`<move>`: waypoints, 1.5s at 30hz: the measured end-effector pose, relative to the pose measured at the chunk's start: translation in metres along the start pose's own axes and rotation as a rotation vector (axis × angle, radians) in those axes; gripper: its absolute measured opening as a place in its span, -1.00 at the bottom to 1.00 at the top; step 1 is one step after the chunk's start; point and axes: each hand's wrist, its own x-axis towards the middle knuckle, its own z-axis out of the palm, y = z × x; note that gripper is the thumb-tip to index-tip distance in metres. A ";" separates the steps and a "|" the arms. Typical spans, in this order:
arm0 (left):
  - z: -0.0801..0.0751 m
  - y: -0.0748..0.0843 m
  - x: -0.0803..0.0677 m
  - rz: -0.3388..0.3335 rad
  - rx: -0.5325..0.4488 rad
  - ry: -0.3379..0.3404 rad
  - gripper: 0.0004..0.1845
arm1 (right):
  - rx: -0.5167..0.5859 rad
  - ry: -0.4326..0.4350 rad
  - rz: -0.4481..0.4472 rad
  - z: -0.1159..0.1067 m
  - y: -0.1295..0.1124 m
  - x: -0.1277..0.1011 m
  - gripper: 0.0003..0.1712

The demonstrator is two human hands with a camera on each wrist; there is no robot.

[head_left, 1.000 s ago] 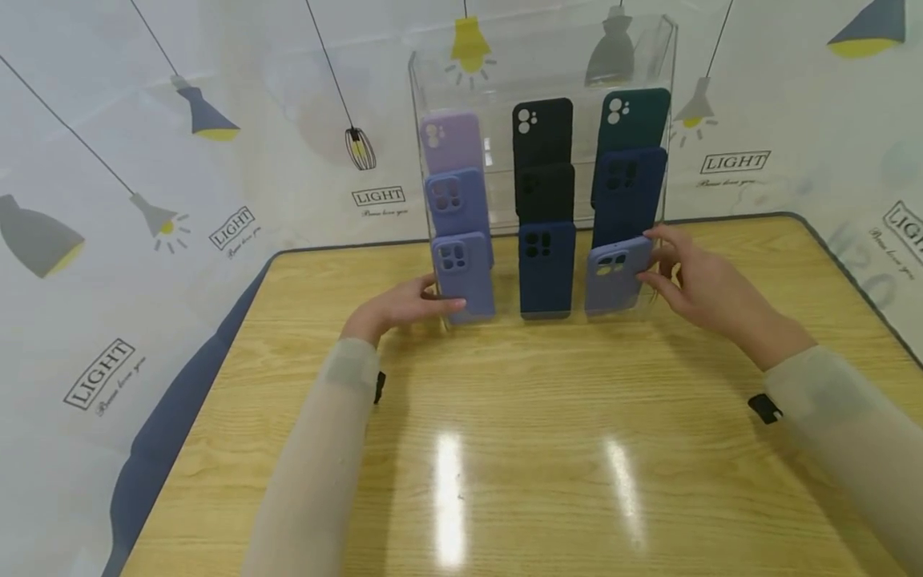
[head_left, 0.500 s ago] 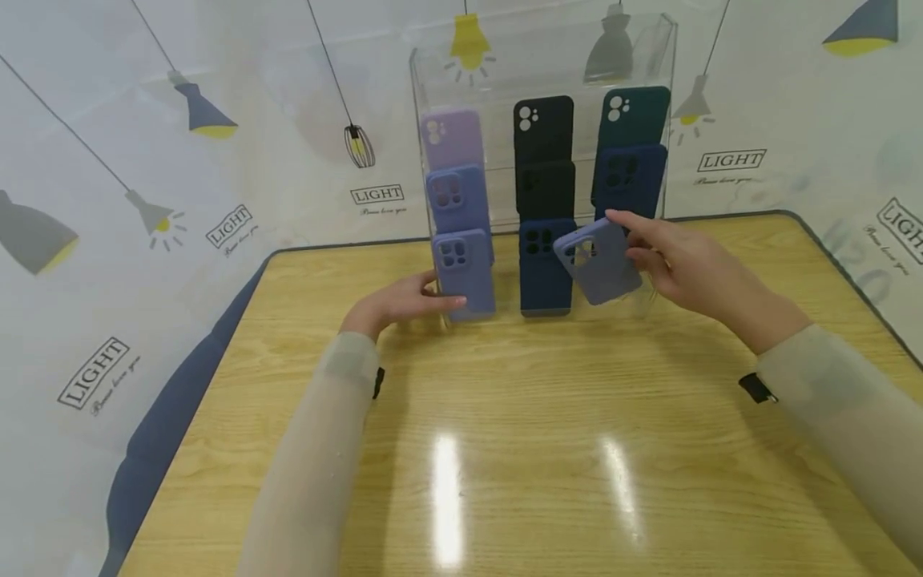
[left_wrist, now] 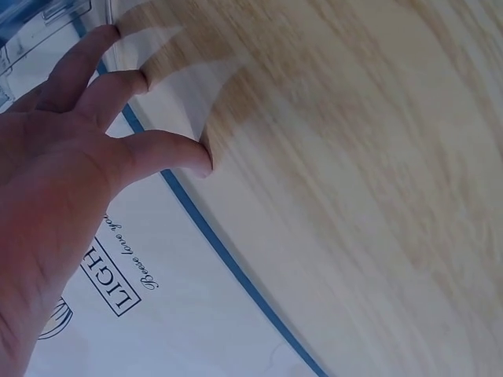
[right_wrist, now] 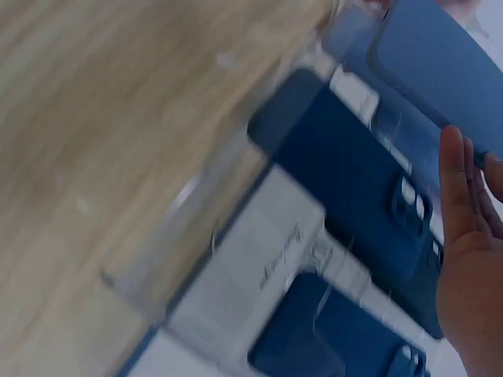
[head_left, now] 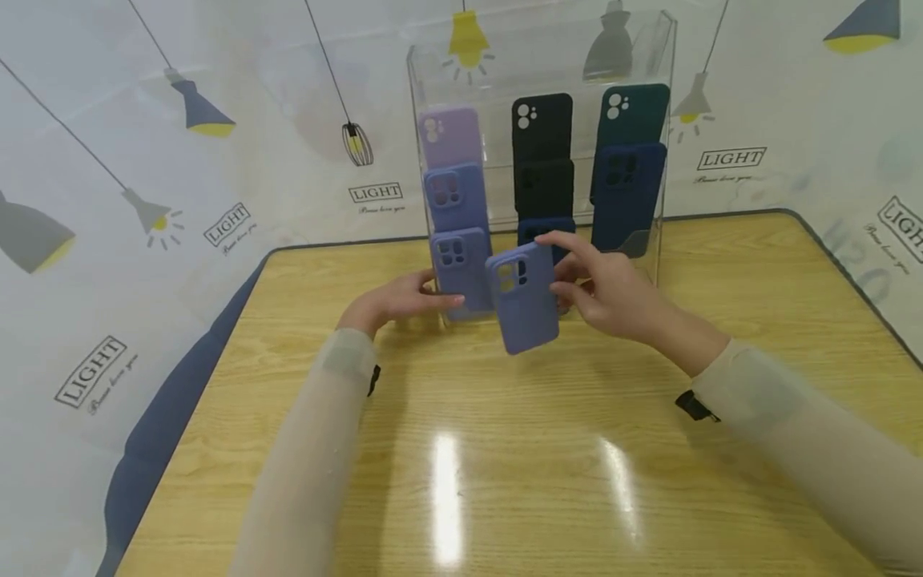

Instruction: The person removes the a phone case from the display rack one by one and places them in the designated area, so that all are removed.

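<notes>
A lavender-blue phone case [head_left: 530, 308] hangs tilted in front of the clear display stand [head_left: 436, 316]. My right hand [head_left: 606, 292] pinches its right edge between fingers and thumb. The right wrist view has this phone case [right_wrist: 444, 67] at top right, above the right hand [right_wrist: 471, 283]. At the stand's lower left corner is my left hand [head_left: 397, 304], holding the side with its thumb in front of a lavender-blue case [head_left: 465, 280] and fingers behind. The left wrist view shows spread, bent fingers on the left hand [left_wrist: 71, 141]; its thumb is not visible there.
Other cases stand in tiers: lilac [head_left: 450, 132], blue [head_left: 461, 192], black [head_left: 544, 124], dark [head_left: 546, 188], green [head_left: 634, 112] and navy [head_left: 627, 192]. The held case mostly covers another navy case [head_left: 537, 228]. A lamp-patterned backdrop [head_left: 288, 104] rises behind the wooden table [head_left: 562, 457].
My right hand has lifted the lavender-blue phone case from the stand's lower right slot and carried it left and forward, past the middle column. My left hand has stayed in place.
</notes>
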 end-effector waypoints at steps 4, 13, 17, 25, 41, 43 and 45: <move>0.001 -0.001 0.002 0.025 0.007 -0.004 0.17 | 0.191 -0.091 0.154 0.023 -0.010 0.003 -0.22; -0.003 -0.005 0.003 0.042 0.035 0.005 0.07 | 0.462 -0.303 0.354 0.067 -0.028 0.011 -0.23; -0.007 -0.004 0.003 0.018 0.024 0.009 0.20 | 0.602 -0.354 0.516 0.081 -0.034 0.019 -0.21; -0.012 0.000 0.002 -0.035 -0.021 -0.011 0.28 | 0.728 -0.395 0.729 0.108 -0.037 0.028 -0.14; -0.012 0.000 0.002 -0.047 0.031 -0.026 0.34 | 0.724 -0.365 0.819 0.139 -0.039 0.031 -0.09; -0.010 0.001 0.003 -0.046 0.033 -0.028 0.34 | 0.710 -0.364 0.818 0.140 -0.039 0.030 -0.08; -0.009 0.002 0.004 -0.047 0.037 -0.026 0.34 | 0.701 -0.362 0.816 0.141 -0.038 0.029 -0.09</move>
